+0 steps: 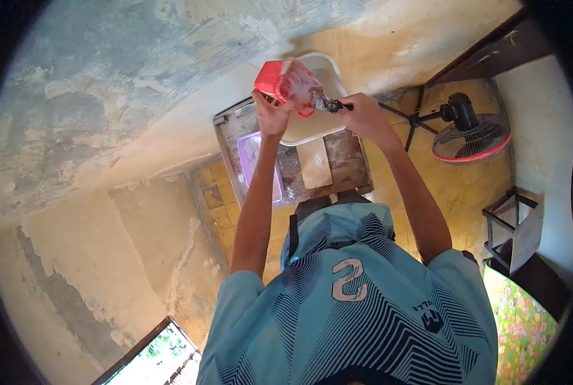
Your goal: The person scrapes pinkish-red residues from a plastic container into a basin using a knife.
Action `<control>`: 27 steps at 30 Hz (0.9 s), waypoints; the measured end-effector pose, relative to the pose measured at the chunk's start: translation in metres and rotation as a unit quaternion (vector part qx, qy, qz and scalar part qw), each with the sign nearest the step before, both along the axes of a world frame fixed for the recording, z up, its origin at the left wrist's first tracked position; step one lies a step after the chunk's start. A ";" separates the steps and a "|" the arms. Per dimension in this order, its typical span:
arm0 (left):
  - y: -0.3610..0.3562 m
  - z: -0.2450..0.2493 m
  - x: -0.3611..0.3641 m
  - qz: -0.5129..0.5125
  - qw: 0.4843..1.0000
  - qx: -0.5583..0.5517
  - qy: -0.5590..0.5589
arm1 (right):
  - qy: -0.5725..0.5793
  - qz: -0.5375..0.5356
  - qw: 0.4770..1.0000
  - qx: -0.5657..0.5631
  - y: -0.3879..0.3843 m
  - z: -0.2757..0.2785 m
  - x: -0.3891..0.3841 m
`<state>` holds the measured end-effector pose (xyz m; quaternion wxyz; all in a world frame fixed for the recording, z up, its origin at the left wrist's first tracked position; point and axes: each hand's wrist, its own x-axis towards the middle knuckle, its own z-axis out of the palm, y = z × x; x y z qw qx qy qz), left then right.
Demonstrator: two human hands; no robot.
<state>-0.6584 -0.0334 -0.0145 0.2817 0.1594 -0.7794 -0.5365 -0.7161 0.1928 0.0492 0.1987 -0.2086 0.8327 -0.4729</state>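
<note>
My left hand [271,115] grips a red container [275,78] smeared with whitish material, tilted over a white tub [328,70]. My right hand [367,118] is closed on the dark handle of a scraper [327,101], whose coated blade touches or nearly touches the container's open side. The white tub stands on a worn table [347,160]. Nearer to me on the table are a purple tray [250,154] at the left and a brown flat piece [314,163] in the middle.
A black fan with a red rim [472,138] lies at the right beside dark stand legs [414,120]. A small dark-framed rack [514,224] stands further right, near a floral cloth [517,321]. A peeling wall [139,83] rises beyond the table.
</note>
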 end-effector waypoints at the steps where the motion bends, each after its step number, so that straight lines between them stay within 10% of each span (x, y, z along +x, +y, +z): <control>1: -0.005 0.005 0.004 -0.009 0.999 0.031 -0.007 | 0.070 0.019 0.997 0.002 0.003 0.001 0.001; 4: -0.014 0.000 0.008 -0.028 0.995 0.100 0.006 | -0.114 0.040 0.993 0.009 -0.005 0.023 -0.009; 10: -0.002 0.010 0.009 -0.037 0.981 0.179 0.060 | 0.198 0.025 0.978 -0.054 -0.021 -0.005 -0.001; 27: -0.022 0.002 0.000 -0.051 0.976 0.210 -0.018 | 0.315 0.256 0.911 0.073 -0.029 -0.006 -0.011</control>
